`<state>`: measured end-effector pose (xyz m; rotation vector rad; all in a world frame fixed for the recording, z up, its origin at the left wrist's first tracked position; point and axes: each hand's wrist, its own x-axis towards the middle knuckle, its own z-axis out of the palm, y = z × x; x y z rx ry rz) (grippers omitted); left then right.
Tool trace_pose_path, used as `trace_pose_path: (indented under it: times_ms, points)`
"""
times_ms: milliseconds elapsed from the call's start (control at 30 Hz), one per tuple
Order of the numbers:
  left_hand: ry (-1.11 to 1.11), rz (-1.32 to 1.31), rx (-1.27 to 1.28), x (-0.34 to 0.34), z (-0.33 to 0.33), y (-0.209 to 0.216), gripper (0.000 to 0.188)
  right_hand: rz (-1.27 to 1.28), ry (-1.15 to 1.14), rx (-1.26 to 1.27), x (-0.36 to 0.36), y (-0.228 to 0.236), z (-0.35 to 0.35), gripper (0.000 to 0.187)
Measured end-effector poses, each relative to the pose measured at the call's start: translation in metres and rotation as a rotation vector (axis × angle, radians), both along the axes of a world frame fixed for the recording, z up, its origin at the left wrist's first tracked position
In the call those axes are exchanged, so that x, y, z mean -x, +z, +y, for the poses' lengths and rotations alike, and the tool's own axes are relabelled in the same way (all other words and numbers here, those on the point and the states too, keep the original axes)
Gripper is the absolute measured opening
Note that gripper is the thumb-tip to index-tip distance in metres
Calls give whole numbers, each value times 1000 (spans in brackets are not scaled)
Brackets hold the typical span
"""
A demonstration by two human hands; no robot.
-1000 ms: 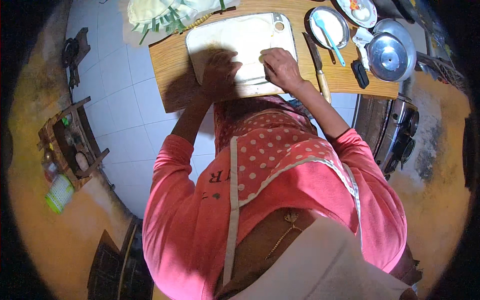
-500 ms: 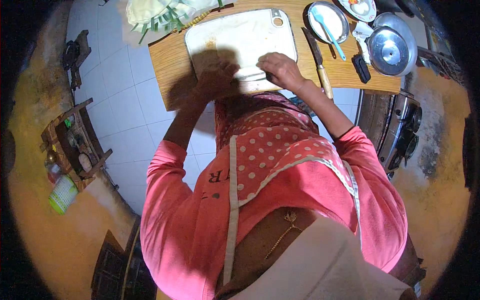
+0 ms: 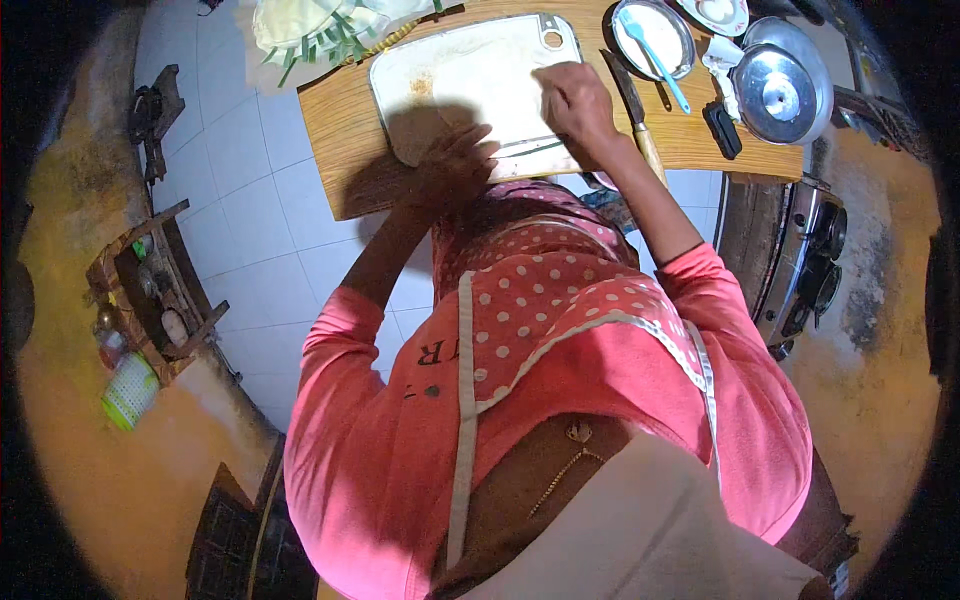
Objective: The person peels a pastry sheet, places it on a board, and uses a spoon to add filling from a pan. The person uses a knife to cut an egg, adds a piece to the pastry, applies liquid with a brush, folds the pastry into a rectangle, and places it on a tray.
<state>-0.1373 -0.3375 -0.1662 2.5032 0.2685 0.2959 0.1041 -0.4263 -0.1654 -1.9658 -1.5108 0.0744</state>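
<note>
Working over the board: as far as the view allowed, you were in a hands-on step at the near end of the white cutting board [image 3: 470, 60], with no tool plainly in play.
Cutting board: it lay at the upper centre of the frame, on the wood-grain table [image 3: 335, 130], its handle hole toward the upper right and a brownish patch on its left part. Glare hid whether anything thin and pale lay on it.
Left hand: your left hand [image 3: 453, 168] was in shadow at the board's lower edge, fingers loosely extended rightward; whether they pressed on something, you could not tell from this view.
Right hand: your right hand [image 3: 582, 108] was over the board's right side, fingers bent inward; what they gripped, if anything, was hidden.
Right of the board: a wooden-handled knife [image 3: 634, 115] lay just beside your right hand, with a blue utensil [image 3: 657, 62] in the metal bowl [image 3: 688, 50] beyond.
Next move: it probably called for a light, steady left hand, and for keeping your right wrist off that blade.
</note>
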Motion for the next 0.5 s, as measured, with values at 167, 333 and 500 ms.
trace_pose_path:
  times_ms: [167, 333, 500]
  points:
    - [-28, -26, -14, -34, -19, 4, 36, 45, -186, 189, -9, -7, 12, 22]
    - [-128, -52, -17, -29, -37, -6, 33, 32, -144, 222, -15, -10, 18, 20]
    - [-200, -34, 32, -21, -37, -14, 27, 46, -183, 235, -21, -9, 19, 21]
